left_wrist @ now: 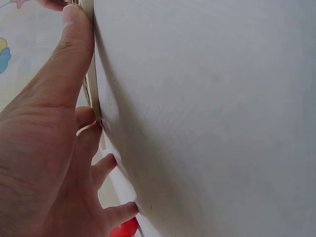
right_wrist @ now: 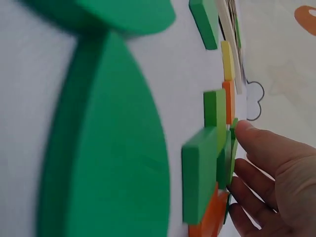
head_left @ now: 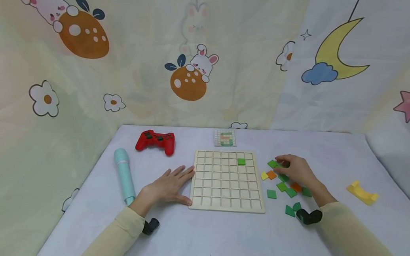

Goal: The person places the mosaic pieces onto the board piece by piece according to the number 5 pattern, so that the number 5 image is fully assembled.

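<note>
A pale wooden grid board (head_left: pixel 228 181) lies flat on the table, with one green square tile (head_left: pixel 241 161) in an upper cell. My left hand (head_left: pixel 168 187) rests with spread fingers at the board's left edge, thumb touching the lower left corner. To the right of the board, my right hand (head_left: pixel 296 170) reaches over loose tiles, its thumb and fingers bent and apart around a green tile (right_wrist: pixel 233 129). Whether it grips that tile is not clear. Around it lie green squares (head_left: pixel 281 187), orange tiles (head_left: pixel 271 174), a yellow piece (head_left: pixel 264 175) and rounded green pieces (head_left: pixel 290 211).
A small pattern card (head_left: pixel 225 138) lies behind the board. Left of it are a red game controller (head_left: pixel 155 141) and a mint toy microphone (head_left: pixel 124 176). A yellow curved piece (head_left: pixel 362 192) lies at the far right. A printed curtain (head_left: pixel 143 40) hangs behind the table.
</note>
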A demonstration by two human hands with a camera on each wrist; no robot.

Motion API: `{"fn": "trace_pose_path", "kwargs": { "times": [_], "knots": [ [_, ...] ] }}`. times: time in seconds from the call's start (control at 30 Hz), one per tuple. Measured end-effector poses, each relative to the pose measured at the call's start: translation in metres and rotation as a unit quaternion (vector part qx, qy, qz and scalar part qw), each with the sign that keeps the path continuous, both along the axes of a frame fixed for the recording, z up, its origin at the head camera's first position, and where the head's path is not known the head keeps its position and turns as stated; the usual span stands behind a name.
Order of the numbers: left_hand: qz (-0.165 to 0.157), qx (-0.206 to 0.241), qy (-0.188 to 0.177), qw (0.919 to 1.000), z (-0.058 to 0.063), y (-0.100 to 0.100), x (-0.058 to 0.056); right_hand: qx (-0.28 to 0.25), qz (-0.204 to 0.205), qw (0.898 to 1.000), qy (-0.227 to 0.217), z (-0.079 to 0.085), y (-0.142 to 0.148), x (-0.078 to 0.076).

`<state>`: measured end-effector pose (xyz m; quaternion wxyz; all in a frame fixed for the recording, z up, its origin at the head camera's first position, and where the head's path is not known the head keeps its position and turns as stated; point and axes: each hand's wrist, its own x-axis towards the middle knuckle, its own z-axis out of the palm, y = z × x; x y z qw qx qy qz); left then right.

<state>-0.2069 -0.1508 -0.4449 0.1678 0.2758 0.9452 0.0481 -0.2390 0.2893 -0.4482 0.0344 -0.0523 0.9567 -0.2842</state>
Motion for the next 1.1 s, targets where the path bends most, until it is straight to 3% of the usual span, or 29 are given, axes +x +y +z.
{"fn": "trace_pose_path", "kwargs": {
  "times": [0.2,0.57,0.83,1.1],
  "knots": [
    [-0.004,0.011,-0.004,0.9999,-0.002,0.0,0.001,0.005,0.019,0.999,0.038,-0.003,-0.01,-0.005],
    [0.004,-0.003,0.0,1.0,0.0,0.0,0.001,-0.005,0.016,1.0,0.023,0.008,-0.027,-0.014],
    [0.007,0.0,0.0,1.0,0.002,-0.002,0.002,-0.056,0.054,0.997,-0.005,0.025,-0.065,-0.023],
    [0.009,0.0,-0.008,0.9999,0.001,-0.001,0.001,-0.063,0.101,0.993,-0.001,0.018,-0.101,-0.036]
  ]
}}
